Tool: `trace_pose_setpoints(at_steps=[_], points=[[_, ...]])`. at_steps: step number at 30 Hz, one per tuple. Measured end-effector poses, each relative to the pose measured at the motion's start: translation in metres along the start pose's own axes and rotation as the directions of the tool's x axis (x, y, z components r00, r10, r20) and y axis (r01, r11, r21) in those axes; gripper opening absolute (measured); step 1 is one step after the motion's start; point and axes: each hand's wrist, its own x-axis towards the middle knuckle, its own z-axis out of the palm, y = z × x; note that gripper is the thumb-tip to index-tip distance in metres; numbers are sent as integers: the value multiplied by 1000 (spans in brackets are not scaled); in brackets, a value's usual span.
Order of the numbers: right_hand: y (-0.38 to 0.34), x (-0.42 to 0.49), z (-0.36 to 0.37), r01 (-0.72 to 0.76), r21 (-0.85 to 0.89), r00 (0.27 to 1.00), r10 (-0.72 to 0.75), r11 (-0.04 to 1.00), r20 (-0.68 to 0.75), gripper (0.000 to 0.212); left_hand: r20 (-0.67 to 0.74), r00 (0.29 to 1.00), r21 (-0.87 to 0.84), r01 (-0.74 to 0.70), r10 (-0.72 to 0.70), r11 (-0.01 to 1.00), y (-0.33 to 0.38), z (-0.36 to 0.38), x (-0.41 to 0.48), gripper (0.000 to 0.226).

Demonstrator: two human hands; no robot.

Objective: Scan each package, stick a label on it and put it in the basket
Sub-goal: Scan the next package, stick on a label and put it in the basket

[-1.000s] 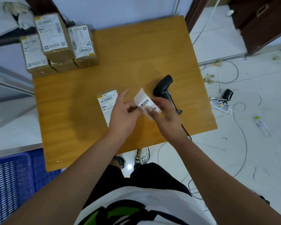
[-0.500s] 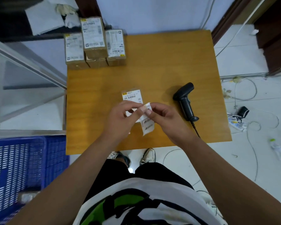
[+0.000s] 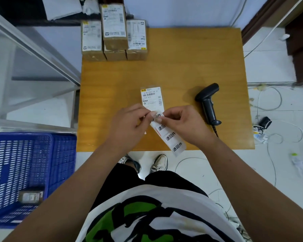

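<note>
A flat package (image 3: pixel 151 96) with a white shipping label lies in the middle of the wooden table (image 3: pixel 182 67). Just in front of it my left hand (image 3: pixel 129 124) and my right hand (image 3: pixel 182 123) both pinch the top of a white label strip (image 3: pixel 170 135) printed with black characters; the strip hangs down toward the table's near edge. The black handheld scanner (image 3: pixel 208 102) lies on the table to the right of my right hand. The blue basket (image 3: pixel 24 172) stands on the floor at the lower left, with one small package (image 3: pixel 31 196) inside.
Several brown boxes (image 3: pixel 114 32) with white labels are stacked at the table's far left corner. A metal frame (image 3: pixel 33 48) runs along the left. Cables and small litter (image 3: pixel 269 123) lie on the white floor to the right. My shoes (image 3: pixel 159 163) show under the table edge.
The camera view has shifted, bringing the basket into sight. Both hands stay together at the label strip, and more of the strip now hangs down below them.
</note>
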Motion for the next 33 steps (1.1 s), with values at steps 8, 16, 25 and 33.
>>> trace_pose_setpoints(at_steps=[8,16,25,33], points=[[-12,2,6,-7,-88,998,12,996,60,7,-26,969,-275,229,-245,934,-1,-1,-14,36],[28,9,7,-110,-120,988,96,987,-120,16,-147,887,-410,348,-438,843,-6,-5,-6,37],[96,42,-13,-378,-315,843,183,870,-506,31,-43,838,-618,406,-544,674,-21,41,21,25],[74,47,1,-53,-524,755,-310,850,-578,28,-16,756,-688,467,-655,556,-24,69,24,24]])
